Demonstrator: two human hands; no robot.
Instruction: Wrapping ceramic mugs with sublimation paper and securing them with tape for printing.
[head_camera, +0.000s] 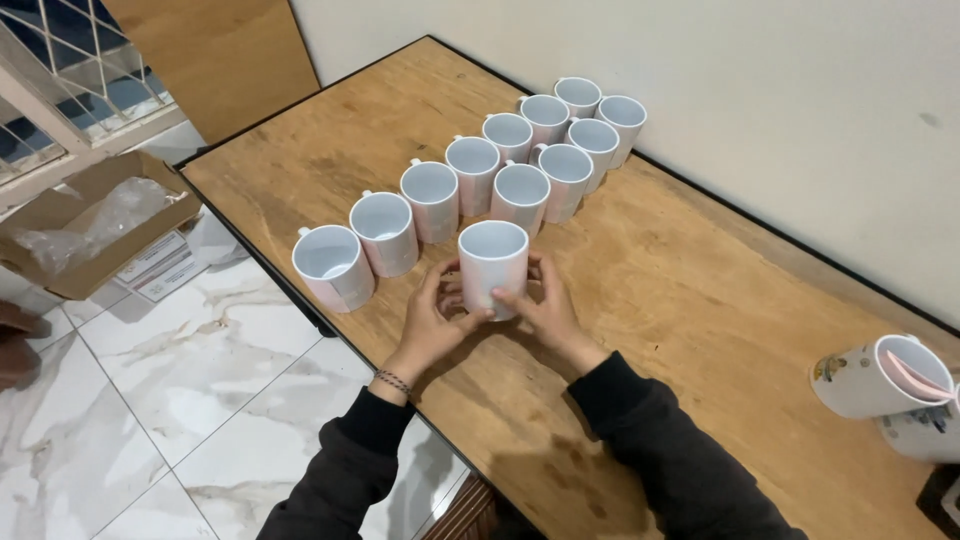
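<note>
Both hands wrap one white mug (492, 265) standing upright on the desk (700, 300), near its front edge: left hand (432, 318) cupped on the mug's left side w/ fingers curled round the lower wall, right hand (548, 310) mirrored on the right, thumb and fingertips pressing the base area. Neither is spread flat; both are closed lightly round the mug, which touches the wood. It sits just in front of two diagonal rows of identical white mugs (470, 170) running toward the wall (760, 90), the nearest of the back row (522, 195) being just behind it, approx in line w/ that row. To handle it well, I'd judge: keep the grip low and even on both sides so it doesn't tip, slide or set it straight rather than at a tilt, and mind the neighbour behind, since ceramic on ceramic chips easily. Handle isn't visible on the held one, so can't tell which way it faces vs. the others, whose handles point back-left. At far right lie printed mugs (880, 375) on their sides, well apart. A cardboard box (90, 225) w/ plastic wrap rests on the marble floor (200, 400) at left.
</note>
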